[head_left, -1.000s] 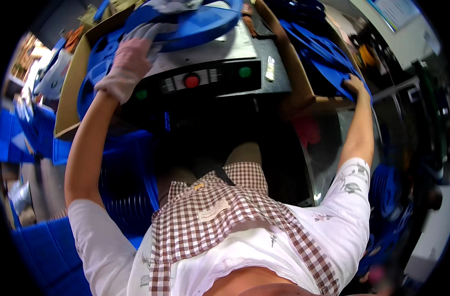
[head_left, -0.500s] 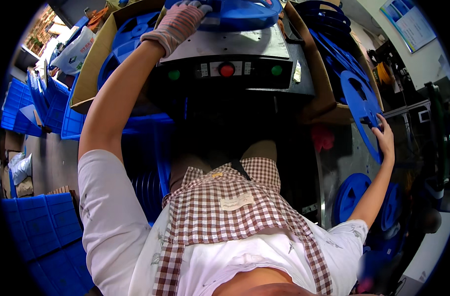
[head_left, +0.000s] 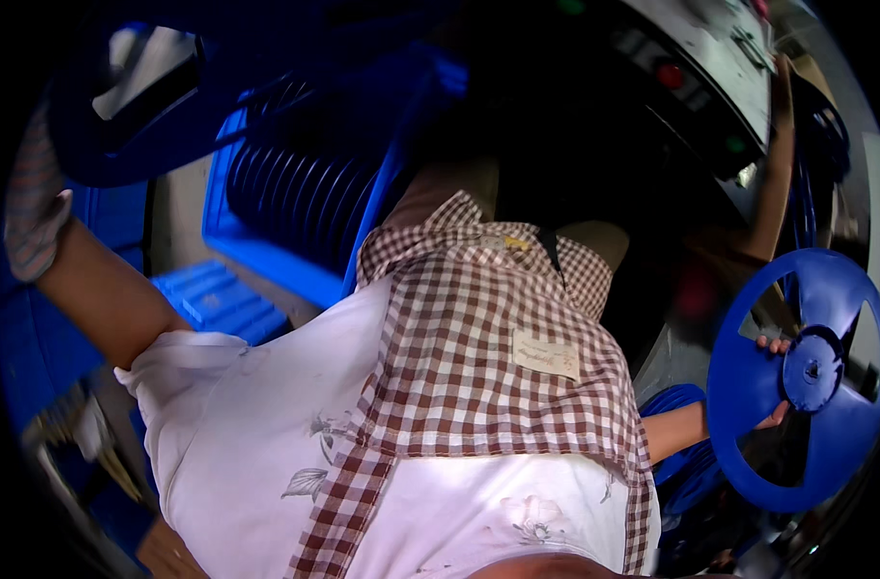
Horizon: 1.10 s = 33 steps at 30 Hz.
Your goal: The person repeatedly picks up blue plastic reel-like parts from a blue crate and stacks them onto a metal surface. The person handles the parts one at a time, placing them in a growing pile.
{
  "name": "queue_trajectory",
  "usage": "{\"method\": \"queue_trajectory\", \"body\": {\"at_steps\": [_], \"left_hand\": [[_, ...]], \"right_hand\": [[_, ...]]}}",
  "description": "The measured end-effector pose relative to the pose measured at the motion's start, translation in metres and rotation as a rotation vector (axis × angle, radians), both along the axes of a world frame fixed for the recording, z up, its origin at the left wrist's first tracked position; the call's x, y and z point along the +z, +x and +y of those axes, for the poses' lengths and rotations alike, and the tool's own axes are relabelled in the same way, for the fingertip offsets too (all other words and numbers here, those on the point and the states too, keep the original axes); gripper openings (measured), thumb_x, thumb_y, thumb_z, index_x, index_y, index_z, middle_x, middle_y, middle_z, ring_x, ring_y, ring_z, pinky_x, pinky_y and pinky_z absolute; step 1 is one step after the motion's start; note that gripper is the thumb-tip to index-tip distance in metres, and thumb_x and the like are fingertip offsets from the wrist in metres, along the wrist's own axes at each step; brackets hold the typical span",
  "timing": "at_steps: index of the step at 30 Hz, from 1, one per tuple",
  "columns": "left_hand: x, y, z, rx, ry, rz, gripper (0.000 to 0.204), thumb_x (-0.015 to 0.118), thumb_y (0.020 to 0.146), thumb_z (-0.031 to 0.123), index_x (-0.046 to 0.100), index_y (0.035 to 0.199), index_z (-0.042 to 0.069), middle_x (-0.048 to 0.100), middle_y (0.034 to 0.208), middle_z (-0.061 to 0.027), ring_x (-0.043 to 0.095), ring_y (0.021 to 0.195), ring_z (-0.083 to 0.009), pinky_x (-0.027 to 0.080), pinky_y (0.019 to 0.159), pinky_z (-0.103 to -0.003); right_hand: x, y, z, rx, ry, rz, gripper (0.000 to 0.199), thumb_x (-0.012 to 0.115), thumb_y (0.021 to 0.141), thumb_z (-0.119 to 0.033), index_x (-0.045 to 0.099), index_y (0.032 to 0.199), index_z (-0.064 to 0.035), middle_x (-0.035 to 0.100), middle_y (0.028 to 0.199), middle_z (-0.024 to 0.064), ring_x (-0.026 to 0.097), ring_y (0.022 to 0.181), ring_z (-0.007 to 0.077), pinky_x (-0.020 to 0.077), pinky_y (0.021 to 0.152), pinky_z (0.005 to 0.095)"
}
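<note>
My left hand, in a striped knit glove, is out at the far left. It grips the edge of a dark blue reel, whose upper part runs into shadow. Below and beside that reel stands a blue crate with several dark reels upright in a row. On the right, my bare right hand is closed around the hub of a blue reel flange with wide cut-outs. Its fingertips show through two openings, while the flange hides the rest of the hand.
At the upper right is a machine with a red button on its dark front panel. A cardboard box edge stands beside it. More blue reels lie below my right forearm. Blue crates are at the left.
My view and body have turned to the left. My left hand has carried the reel off the machine top toward the crate. The flange in my right hand now faces me.
</note>
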<state>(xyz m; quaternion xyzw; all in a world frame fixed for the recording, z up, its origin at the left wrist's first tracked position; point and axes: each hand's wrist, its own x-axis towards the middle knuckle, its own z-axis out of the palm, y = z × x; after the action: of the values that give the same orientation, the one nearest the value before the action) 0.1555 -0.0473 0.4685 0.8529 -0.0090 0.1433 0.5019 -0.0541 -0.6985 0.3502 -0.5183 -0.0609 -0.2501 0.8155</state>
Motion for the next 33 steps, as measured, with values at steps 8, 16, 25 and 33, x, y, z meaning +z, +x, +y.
{"method": "queue_trajectory", "body": {"at_steps": [8,16,25,33], "left_hand": [[-0.258,0.048,0.145,-0.141,0.506,-0.012,0.042,0.055,0.088,0.008,0.054,0.130,0.000,0.066,0.115,-0.0109,0.063,0.098,-0.0185,0.051,0.081,-0.027],[-0.354,0.093,0.153,0.204,0.543,0.113,0.038,0.050,0.088,0.007,0.058,0.124,0.014,0.068,0.105,-0.0116,0.065,0.096,-0.0256,0.051,0.085,-0.032],[-0.352,0.059,0.120,0.348,0.536,0.197,0.035,0.055,0.092,0.019,0.056,0.127,0.018,0.061,0.120,-0.0185,0.058,0.111,-0.0381,0.048,0.093,-0.042],[-0.174,0.072,-0.005,-0.030,0.269,-0.459,0.035,0.061,0.090,0.002,0.058,0.124,0.005,0.066,0.108,-0.0146,0.064,0.100,-0.0228,0.051,0.088,-0.031]], "right_hand": [[0.031,0.063,0.050,0.299,-0.012,0.053,0.081,0.070,0.076,-0.036,0.035,0.132,0.0105,0.045,0.116,0.0208,0.044,0.112,0.0312,0.0367,0.099,0.0411],[0.036,0.081,0.082,0.426,-0.027,0.148,0.078,0.067,0.078,-0.037,0.035,0.132,0.0097,0.046,0.116,0.0201,0.044,0.113,0.0307,0.0371,0.099,0.0410],[0.028,0.057,0.059,0.387,0.021,0.140,0.075,0.063,0.081,-0.039,0.036,0.131,0.0088,0.046,0.116,0.0189,0.043,0.112,0.0294,0.0354,0.099,0.0408],[0.023,0.051,0.057,0.222,-0.017,0.141,0.083,0.065,0.081,-0.039,0.026,0.139,0.0047,0.046,0.117,0.0241,0.048,0.113,0.0319,0.0503,0.088,0.0409]]}}
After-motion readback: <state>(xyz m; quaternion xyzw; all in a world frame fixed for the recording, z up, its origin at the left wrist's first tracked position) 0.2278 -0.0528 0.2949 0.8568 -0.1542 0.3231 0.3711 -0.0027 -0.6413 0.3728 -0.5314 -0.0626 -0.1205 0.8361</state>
